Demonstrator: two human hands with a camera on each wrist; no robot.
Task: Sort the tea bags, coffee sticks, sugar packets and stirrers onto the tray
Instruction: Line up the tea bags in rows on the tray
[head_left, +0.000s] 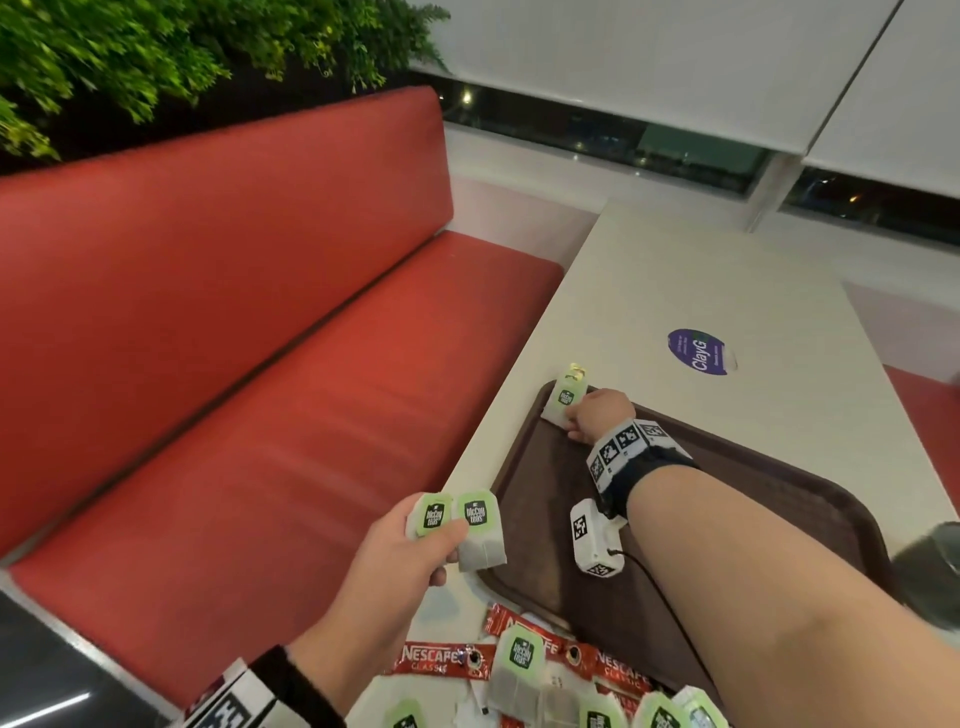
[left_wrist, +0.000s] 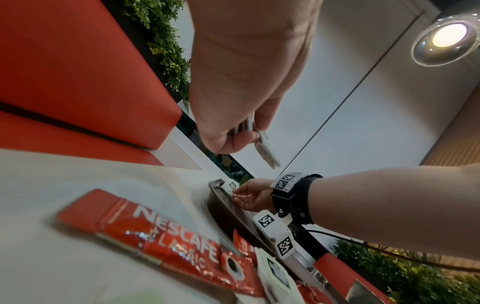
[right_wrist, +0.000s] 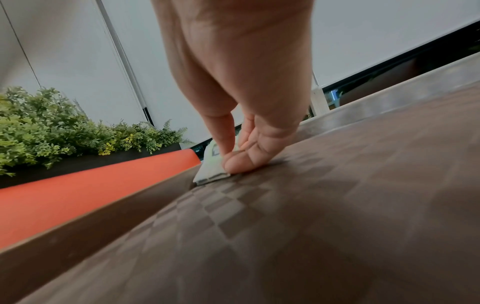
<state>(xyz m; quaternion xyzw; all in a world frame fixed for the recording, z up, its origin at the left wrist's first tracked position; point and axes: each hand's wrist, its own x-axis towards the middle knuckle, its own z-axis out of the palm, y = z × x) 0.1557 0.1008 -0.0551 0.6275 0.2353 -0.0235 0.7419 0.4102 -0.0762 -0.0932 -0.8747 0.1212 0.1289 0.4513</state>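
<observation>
Right hand (head_left: 597, 413) is at the tray's (head_left: 779, 499) far left corner, thumb and fingertips (right_wrist: 239, 164) pinching a tea bag (head_left: 563, 400) and pressing it down against the tray floor by the rim. Left hand (head_left: 410, 551) hovers over the table edge beside the tray's near left rim, thumb clamped over two more tea bags (head_left: 460, 522) fanned against curled fingers. In the left wrist view they look like a thin stack seen edge-on; could be more than two there, hard to tell.

Handling: the bags are light, soft paper sachets, limp and easily creased, and they slide on each other. A flat pinch near the top by the green label seems best; a hard squeeze would likely crush the leaf pouch. The held pair will probably need thumbing apart one at a time.

Still unsorted: a pile (head_left: 545, 686) of tea bags and red coffee sticks (head_left: 441, 660) on the table (head_left: 701, 270) at the tray's near edge, overlapping, a few white packets mixed in. Stirrers not visible.

Around: red bench (head_left: 234, 338) left of the table, plants (head_left: 130, 52) behind it, a purple sticker (head_left: 701, 351) on the table beyond the tray, a dark object (head_left: 935, 566) at the right edge, unclear what. The right forearm crosses the tray and blocks the left hand's straight path to the far corner.
</observation>
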